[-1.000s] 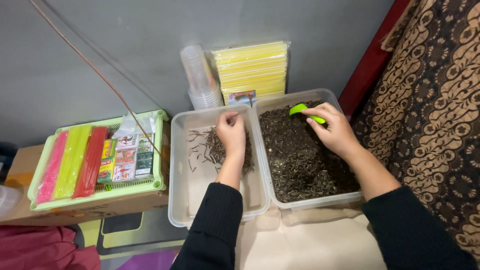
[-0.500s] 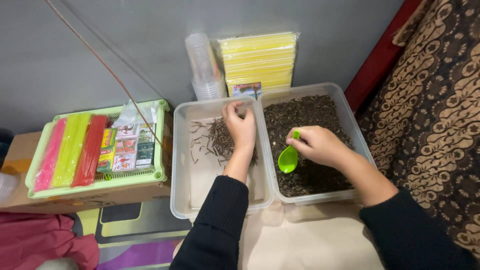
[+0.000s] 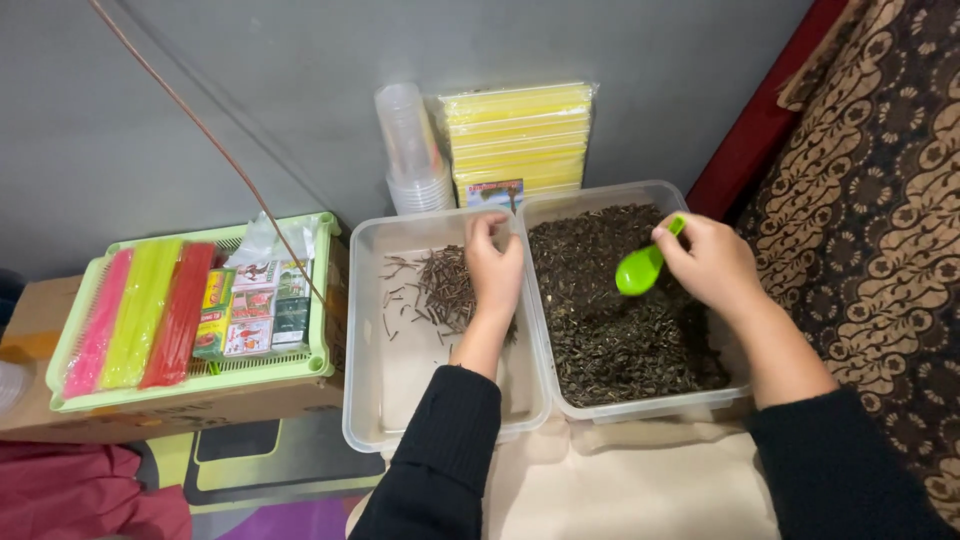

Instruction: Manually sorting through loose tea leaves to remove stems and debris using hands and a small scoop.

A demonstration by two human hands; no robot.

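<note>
Two clear plastic tubs stand side by side against a grey wall. The right tub (image 3: 706,405) is filled with dark dried tea leaves (image 3: 610,310). The left tub (image 3: 365,330) holds a small heap of brown stems (image 3: 440,285). My right hand (image 3: 712,262) grips a green plastic spoon (image 3: 640,265) above the leaves, its bowl pointing left. My left hand (image 3: 494,265) rests in the left tub beside the stems, fingers curled at the far rim; whether it pinches anything I cannot tell.
A stack of clear plastic cups (image 3: 412,150) and a yellow straw pack (image 3: 517,135) lean on the wall behind. Left, a green basket (image 3: 290,368) with coloured straw bundles and small boxes sits on a cardboard box. A patterned brown cloth (image 3: 870,220) hangs at right.
My right hand has carried the green spoon from the near left of the leaf tub up to its far right side. The left hand stays in the left tub.
</note>
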